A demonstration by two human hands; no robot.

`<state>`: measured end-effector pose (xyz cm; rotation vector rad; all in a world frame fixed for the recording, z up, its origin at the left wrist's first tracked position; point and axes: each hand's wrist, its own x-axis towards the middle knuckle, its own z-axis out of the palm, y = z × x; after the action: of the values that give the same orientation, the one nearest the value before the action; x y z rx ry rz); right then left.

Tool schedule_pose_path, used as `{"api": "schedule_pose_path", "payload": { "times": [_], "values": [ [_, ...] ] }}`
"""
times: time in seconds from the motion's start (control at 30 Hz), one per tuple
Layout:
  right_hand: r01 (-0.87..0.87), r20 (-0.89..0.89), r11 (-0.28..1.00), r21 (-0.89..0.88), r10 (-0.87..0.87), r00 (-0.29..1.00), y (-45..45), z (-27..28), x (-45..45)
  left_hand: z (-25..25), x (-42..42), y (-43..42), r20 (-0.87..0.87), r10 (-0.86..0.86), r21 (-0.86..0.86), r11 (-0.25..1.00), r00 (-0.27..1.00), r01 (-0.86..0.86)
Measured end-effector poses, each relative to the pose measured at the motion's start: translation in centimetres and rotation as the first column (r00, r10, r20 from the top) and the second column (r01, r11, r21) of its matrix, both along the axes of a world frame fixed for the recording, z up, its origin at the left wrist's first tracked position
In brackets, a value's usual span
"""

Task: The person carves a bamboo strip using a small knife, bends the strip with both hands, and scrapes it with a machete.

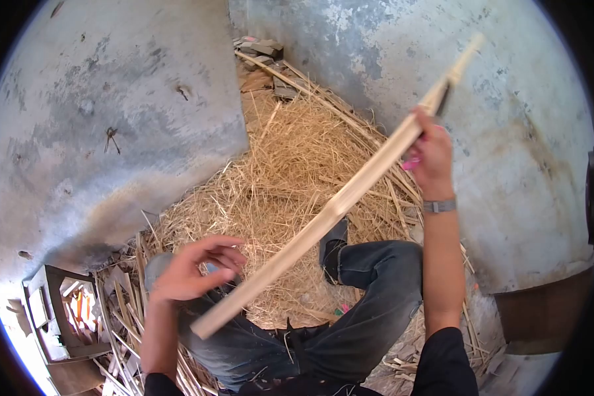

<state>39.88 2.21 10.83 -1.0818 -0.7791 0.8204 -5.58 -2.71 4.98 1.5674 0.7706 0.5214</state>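
The right hand (434, 155) has its fingers clamped on a long pale wooden strip (333, 210), which slants above the seated person's jeans (376, 270) from upper right to lower left, while the left hand (201, 265), fingers curved and apart, is near its lower end. Beyond lies a heap of straw-like shavings (303, 145), bordered by long thin sticks (330, 99) and worn grey walls (171, 72), with more strips (129, 303) piled beside the left arm.
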Motion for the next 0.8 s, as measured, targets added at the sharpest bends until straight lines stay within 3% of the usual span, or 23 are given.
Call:
{"api": "schedule_pose_path", "payload": {
  "times": [0.07, 0.13, 0.2, 0.23, 0.27, 0.3, 0.33, 0.37, 0.4, 0.43, 0.47, 0.5, 0.53, 0.57, 0.6, 0.63, 0.67, 0.7, 0.77, 0.8],
  "values": [
    [0.129, -0.116, 0.987, 0.095, -0.117, 0.986, -1.8, -0.1, 4.5, -0.3, -4.7, 0.4, 0.043, 0.152, 0.112, 0.981, 0.988, -0.156],
    [0.248, -0.204, 0.962, 0.112, -0.222, 0.953, -4.4, -1.6, 8.1, 0.8, -9.5, 0.3, 0.011, 0.428, 0.224, 0.880, 0.904, -0.419],
    [0.357, -0.251, 0.930, 0.087, -0.327, 0.911, -6.8, -4.9, 12.0, 0.6, -14.5, -0.1, -0.004, 0.700, 0.268, 0.688, 0.714, -0.674],
    [0.414, -0.251, 0.907, 0.073, -0.386, 0.888, -7.4, -7.1, 14.4, 0.0, -16.5, -0.4, -0.010, 0.709, 0.265, 0.681, 0.705, -0.682],
    [0.401, -0.249, 0.914, 0.060, -0.375, 0.893, -7.6, -9.2, 16.8, -0.8, -18.4, -0.9, 0.056, 0.825, 0.245, 0.535, 0.563, -0.808],
    [0.521, -0.279, 0.852, -0.054, -0.513, 0.811, -7.8, -11.3, 19.1, -1.9, -20.1, -1.6, 0.114, 0.910, 0.213, 0.370, 0.399, -0.904],
    [0.624, -0.286, 0.763, -0.167, -0.643, 0.710, -7.9, -13.2, 21.0, -3.7, -21.7, -2.4, 0.099, 0.917, 0.206, 0.361, 0.387, -0.909],
    [0.618, -0.276, 0.766, -0.178, -0.642, 0.716, -8.0, -14.9, 22.2, -6.4, -23.1, -2.9, 0.046, 0.957, 0.152, 0.276, 0.286, -0.949],
    [0.639, -0.236, 0.676, -0.367, -0.732, 0.639, -8.4, -16.9, 23.0, -9.5, -24.3, -3.6, -0.016, 0.982, 0.108, 0.188, 0.187, -0.976],
    [0.632, -0.175, 0.555, -0.541, -0.809, 0.560, -8.9, -19.4, 23.7, -13.6, -25.0, -4.7, -0.067, 0.979, 0.115, 0.198, 0.191, -0.973],
    [0.592, -0.053, 0.534, -0.603, -0.768, 0.638, -9.7, -24.2, 23.8, -26.7, -30.4, -8.3, -0.298, 0.907, 0.298, 0.386, 0.299, -0.873],
    [0.561, 0.059, 0.509, -0.653, -0.705, 0.707, -10.7, -28.5, 23.8, -29.1, -27.8, -10.5, -0.697, 0.709, 0.339, 0.457, 0.106, -0.822],
    [0.575, 0.271, 0.506, -0.643, -0.552, 0.788, -11.7, -31.0, 22.2, -36.9, -27.5, -14.7, -0.740, 0.672, 0.505, 0.596, 0.042, -0.624],
    [0.589, 0.461, 0.507, -0.629, -0.366, 0.808, -12.8, -33.0, 19.8, -39.2, -25.5, -18.2, -0.888, 0.448, 0.263, 0.678, 0.102, -0.687],
    [0.715, 0.743, 0.525, -0.461, -0.211, 0.635, -13.7, -34.5, 16.3, -44.8, -24.4, -23.0, -0.935, 0.354, 0.295, 0.777, 0.000, -0.556],
    [0.776, 0.931, 0.574, -0.264, -0.060, 0.361, -14.5, -35.8, 13.6, -46.3, -23.3, -26.3, -0.971, 0.197, 0.058, 0.740, 0.133, -0.671],
    [0.706, 0.919, 0.630, -0.322, 0.031, 0.392, -15.2, -38.7, 12.9, -48.2, -22.5, -29.4, -0.981, 0.092, -0.030, 0.796, 0.169, -0.604],
    [0.628, 0.901, 0.678, -0.381, 0.120, 0.417, -16.1, -42.1, 12.6, -50.6, -21.4, -33.0, -0.986, -0.042, -0.108, 0.904, 0.164, -0.414],
    [0.559, 0.846, 0.655, -0.508, 0.259, 0.466, -17.6, -44.3, 8.7, -53.0, -19.9, -37.5, -0.976, -0.187, -0.198, 0.975, 0.113, -0.096],
    [0.532, 0.817, 0.639, -0.556, 0.300, 0.493, -17.9, -44.2, 6.4, -51.9, -19.9, -37.0, -0.974, -0.094, -0.159, 0.930, 0.205, -0.331]
  ]
}}
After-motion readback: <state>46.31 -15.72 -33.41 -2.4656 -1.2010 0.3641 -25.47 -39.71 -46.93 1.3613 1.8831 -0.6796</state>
